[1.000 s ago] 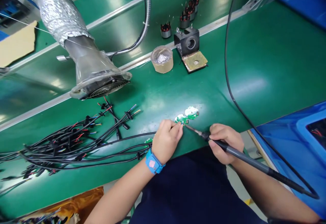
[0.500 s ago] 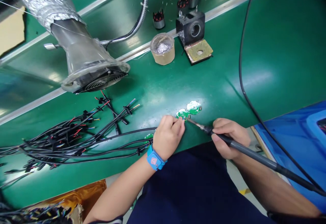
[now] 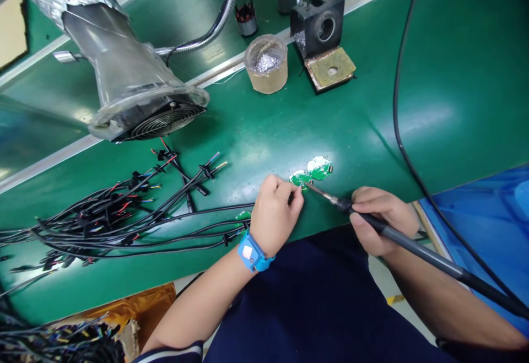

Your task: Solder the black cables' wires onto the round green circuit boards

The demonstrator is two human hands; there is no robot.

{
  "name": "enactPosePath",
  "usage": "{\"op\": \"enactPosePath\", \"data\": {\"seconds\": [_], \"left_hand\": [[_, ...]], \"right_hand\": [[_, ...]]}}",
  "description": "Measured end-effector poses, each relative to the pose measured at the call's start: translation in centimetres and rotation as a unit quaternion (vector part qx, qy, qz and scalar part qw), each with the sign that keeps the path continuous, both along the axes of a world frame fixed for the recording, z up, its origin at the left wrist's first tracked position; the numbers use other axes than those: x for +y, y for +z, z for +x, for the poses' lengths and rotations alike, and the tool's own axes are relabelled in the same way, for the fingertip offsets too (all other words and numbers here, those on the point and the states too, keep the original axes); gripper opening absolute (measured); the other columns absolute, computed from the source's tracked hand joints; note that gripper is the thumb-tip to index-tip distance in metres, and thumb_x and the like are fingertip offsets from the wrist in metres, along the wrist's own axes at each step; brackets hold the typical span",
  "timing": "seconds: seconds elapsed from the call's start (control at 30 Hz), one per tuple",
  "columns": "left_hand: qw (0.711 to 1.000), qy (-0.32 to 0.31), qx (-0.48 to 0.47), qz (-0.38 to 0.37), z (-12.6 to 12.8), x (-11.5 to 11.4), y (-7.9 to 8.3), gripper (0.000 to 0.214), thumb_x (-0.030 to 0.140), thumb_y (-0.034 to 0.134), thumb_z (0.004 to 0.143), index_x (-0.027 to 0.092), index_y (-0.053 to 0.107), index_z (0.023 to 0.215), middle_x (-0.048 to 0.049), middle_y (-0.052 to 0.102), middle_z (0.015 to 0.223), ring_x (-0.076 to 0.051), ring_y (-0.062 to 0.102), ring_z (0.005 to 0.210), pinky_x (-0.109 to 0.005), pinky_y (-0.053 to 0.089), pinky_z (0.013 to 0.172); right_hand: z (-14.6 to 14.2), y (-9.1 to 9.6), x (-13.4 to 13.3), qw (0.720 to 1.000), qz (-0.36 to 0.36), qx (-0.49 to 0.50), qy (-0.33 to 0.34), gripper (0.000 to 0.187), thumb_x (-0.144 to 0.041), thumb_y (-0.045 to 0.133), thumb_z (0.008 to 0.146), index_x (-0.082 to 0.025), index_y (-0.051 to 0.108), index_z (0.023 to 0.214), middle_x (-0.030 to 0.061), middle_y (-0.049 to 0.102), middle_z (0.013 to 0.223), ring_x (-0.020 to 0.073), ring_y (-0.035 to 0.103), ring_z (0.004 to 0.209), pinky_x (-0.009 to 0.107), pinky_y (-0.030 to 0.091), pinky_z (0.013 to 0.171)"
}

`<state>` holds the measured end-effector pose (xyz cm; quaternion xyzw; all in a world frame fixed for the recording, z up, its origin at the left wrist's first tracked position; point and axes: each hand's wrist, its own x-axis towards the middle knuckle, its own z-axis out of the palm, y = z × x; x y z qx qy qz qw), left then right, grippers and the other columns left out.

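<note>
My left hand (image 3: 273,209), with a blue band at its wrist, is closed in a pinch beside the lower green circuit board (image 3: 299,177). A black cable (image 3: 219,209) runs from the left into that hand; its dark end shows between the fingers, while the wire tips are too small to make out. My right hand (image 3: 382,217) grips a soldering iron (image 3: 421,250) by its dark handle. The iron's tip is at the lower board's near edge, close to my left fingertips; contact cannot be told. A second green board (image 3: 319,168) adjoins the first at upper right.
Loose black cables (image 3: 107,214) with coloured wire ends lie at left. A fume extractor hood (image 3: 152,104) hangs over the upper left. Behind the boards stand a tub of solder bits (image 3: 266,68), an iron stand (image 3: 318,27) and wound motor parts (image 3: 247,19). The iron's cord (image 3: 397,115) loops at right.
The camera view has shifted a little. Both hands stay by the boards with the same hold, and the iron's tip remains at the lower board's near edge.
</note>
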<state>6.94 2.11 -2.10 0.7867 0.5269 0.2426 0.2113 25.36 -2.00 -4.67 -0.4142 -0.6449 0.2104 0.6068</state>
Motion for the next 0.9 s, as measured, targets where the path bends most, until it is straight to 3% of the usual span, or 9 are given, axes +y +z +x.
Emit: {"op": "enactPosePath", "data": {"seconds": [0.2, 0.4, 0.6, 0.77, 0.9], "left_hand": [[0.998, 0.01, -0.032, -0.05, -0.2, 0.4, 0.3, 0.004, 0.016, 0.06, 0.082, 0.016, 0.062, 0.079, -0.0025, 0.049, 0.081, -0.012, 0.051, 0.075, -0.026, 0.047, 0.07], [0.998, 0.028, -0.029, -0.051, 0.1, 0.5, 0.4, 0.007, 0.014, 0.059, 0.081, 0.015, 0.059, 0.073, -0.0027, 0.048, 0.078, -0.014, 0.051, 0.075, -0.028, 0.047, 0.071], [0.996, 0.037, -0.004, -0.086, 0.4, 1.2, 0.5, 0.01, 0.012, 0.058, 0.079, 0.014, 0.058, 0.07, -0.0036, 0.048, 0.076, -0.015, 0.051, 0.075, -0.029, 0.047, 0.073], [0.994, 0.029, 0.017, -0.107, 0.9, 1.1, 0.9, 0.014, 0.014, 0.061, 0.077, 0.015, 0.055, 0.065, -0.003, 0.048, 0.073, -0.015, 0.052, 0.072, -0.029, 0.048, 0.072], [0.998, 0.043, 0.032, -0.04, -1.8, 1.7, 1.8, 0.013, 0.027, 0.06, 0.083, 0.014, 0.06, 0.085, -0.0058, 0.053, 0.087, -0.014, 0.053, 0.076, -0.028, 0.049, 0.074]], "right_hand": [[-0.1, 0.1, 0.1, 0.999, -0.017, -0.038, 0.007, 0.029, -0.005, 0.06, 0.064, -0.018, 0.059, 0.089, 0.0014, 0.054, 0.067, 0.0145, 0.054, 0.055, 0.031, 0.047, 0.047], [-0.1, 0.0, 0.1, 0.998, -0.013, -0.051, 0.019, 0.029, -0.004, 0.062, 0.062, -0.016, 0.06, 0.088, 0.0019, 0.054, 0.067, 0.015, 0.053, 0.055, 0.032, 0.045, 0.047], [0.4, -0.1, -0.1, 0.997, -0.053, 0.053, -0.002, 0.026, -0.006, 0.062, 0.067, -0.02, 0.061, 0.089, 0.002, 0.055, 0.068, 0.0154, 0.054, 0.057, 0.034, 0.048, 0.052], [1.3, -0.1, -0.3, 0.99, -0.066, 0.115, -0.041, 0.005, -0.024, 0.067, 0.074, -0.023, 0.064, 0.079, 0.004, 0.055, 0.06, 0.0171, 0.056, 0.055, 0.036, 0.048, 0.052], [2.2, -0.6, -0.2, 0.987, -0.08, 0.093, -0.099, 0.022, -0.04, 0.074, 0.067, -0.025, 0.06, 0.059, 0.003, 0.051, 0.05, 0.0174, 0.053, 0.046, 0.039, 0.05, 0.048]]}}
